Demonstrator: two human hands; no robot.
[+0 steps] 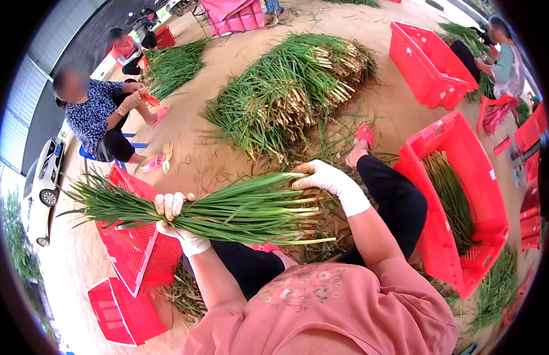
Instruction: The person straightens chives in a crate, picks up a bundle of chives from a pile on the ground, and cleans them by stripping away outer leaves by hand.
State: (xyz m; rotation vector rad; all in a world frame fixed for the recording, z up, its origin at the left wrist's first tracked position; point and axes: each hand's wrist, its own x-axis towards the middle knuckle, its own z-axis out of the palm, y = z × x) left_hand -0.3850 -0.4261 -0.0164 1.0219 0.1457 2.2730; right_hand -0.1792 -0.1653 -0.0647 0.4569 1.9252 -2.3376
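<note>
A long bunch of green chives [245, 204] lies across in front of my lap, leaf tips to the left and pale stem ends to the right. My left hand [177, 216], in a whitish glove, is wrapped round the leafy part of the bunch. At the upper edge of the stem ends, my gloved right hand [324, 178] pinches some stalks between thumb and fingers. Its fingertips are partly hidden. Several stalks stick out unevenly at the right end, one reaching farther than the others.
A big heap of chives [292, 89] lies on the ground ahead. A red crate [493, 225] with chives inside stands at my right; another red crate [123, 248] is at my left. A red crate [428, 62] stands farther off. Co-workers sit around, one person [97, 112] at left.
</note>
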